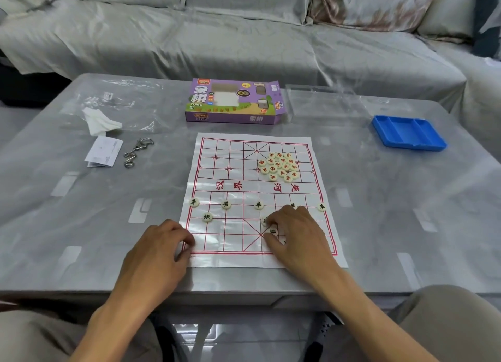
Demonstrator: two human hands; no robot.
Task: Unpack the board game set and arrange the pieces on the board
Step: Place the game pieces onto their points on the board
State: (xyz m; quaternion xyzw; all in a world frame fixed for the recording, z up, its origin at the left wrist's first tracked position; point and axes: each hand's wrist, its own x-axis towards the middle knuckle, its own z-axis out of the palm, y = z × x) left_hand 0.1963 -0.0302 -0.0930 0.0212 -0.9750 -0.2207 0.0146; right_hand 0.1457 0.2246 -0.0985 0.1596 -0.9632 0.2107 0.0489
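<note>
1. Head view: the right hand [295,237] is seen at lower centre, laid palm-down on the near right part of the paper board [238,237], its curled fingers bunched over a few black-lettered pieces [272,231]; whether any piece is actually gripped cannot be told.
2. The left hand [160,249] is rested on the board's near left corner, fingers loosely curled, nothing seen held in it.
3. Five black-lettered discs [258,205] are set in a row across the board just above the hands, the fourth partly hidden by the right fingers; one more disc [207,217] is placed below the row at the left.
4. A heap of red-lettered pieces [279,166] is gathered on the board's upper right part.
5. Above the board, the purple game box [233,102] is laid with its right flap open; a clear plastic lid [325,101] is beside it.
6. A blue tray [409,134] is seen at the right; a metal ring puzzle [138,151] and crumpled plastic bag [119,106] at the left.
</note>
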